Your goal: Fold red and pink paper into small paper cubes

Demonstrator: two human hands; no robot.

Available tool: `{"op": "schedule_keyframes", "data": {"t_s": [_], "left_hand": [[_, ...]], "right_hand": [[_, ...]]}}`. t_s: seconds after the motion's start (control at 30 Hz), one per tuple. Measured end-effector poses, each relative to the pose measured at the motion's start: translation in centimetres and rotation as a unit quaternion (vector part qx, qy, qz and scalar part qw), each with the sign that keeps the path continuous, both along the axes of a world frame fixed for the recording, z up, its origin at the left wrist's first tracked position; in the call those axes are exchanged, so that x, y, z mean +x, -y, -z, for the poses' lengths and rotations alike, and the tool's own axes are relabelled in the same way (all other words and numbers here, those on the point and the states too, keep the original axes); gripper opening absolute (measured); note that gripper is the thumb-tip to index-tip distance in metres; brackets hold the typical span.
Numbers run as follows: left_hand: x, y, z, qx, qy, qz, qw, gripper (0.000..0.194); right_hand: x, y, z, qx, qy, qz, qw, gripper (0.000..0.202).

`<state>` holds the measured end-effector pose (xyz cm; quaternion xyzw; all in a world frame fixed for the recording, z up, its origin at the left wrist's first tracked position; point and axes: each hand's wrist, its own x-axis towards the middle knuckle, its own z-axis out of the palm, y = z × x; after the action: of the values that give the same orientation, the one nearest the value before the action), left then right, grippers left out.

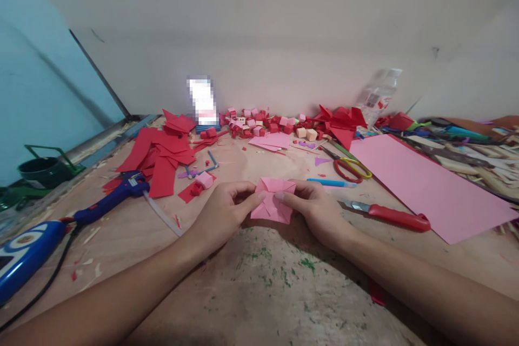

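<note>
A small pink sheet of paper [271, 213], marked with crossing creases, is held up just above the wooden table. My left hand [231, 205] pinches its left side, thumb on the front face and fingers behind. On the right side, my right hand [314, 203] grips it the same way, the two thumbs close together near the middle. The fingers behind the paper are partly hidden. Left of my left hand lie a red paper strip and a small pink paper cube [204, 180]. A blue pen [330, 183] lies just beyond my right hand.
A red-handled knife [399, 217] and scissors [348, 168] lie to the right, beside a large pink sheet [430, 184]. A blue glue gun [111, 200] and red paper pieces [164, 159] are leftward. Small paper cubes [257, 131], a lit phone [203, 101] and a bottle [379, 98] line the back.
</note>
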<state>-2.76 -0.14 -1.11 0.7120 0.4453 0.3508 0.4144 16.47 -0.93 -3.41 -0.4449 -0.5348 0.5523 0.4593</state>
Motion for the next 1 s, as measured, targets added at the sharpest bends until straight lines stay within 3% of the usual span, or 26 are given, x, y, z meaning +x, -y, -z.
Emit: {"op": "schedule_keyframes", "data": {"t_s": [0.27, 0.6, 1.0], "left_hand": [[0.02, -0.30, 0.05, -0.010, 0.057, -0.015, 0.998, 0.018], [0.09, -0.46, 0.73, -0.094, 0.164, -0.045, 0.981, 0.017], [0.01, -0.47, 0.16, -0.032, 0.071, -0.014, 0.997, 0.016]], "right_hand": [[-0.06, -0.16, -0.24, -0.012, -0.025, -0.015, 0.999, 0.024], [0.12, -0.24, -0.02, -0.042, -0.069, -0.024, 0.996, 0.017], [0.03, -0.08, -0.33, 0.003, -0.013, -0.031, 0.999, 0.019]]}}
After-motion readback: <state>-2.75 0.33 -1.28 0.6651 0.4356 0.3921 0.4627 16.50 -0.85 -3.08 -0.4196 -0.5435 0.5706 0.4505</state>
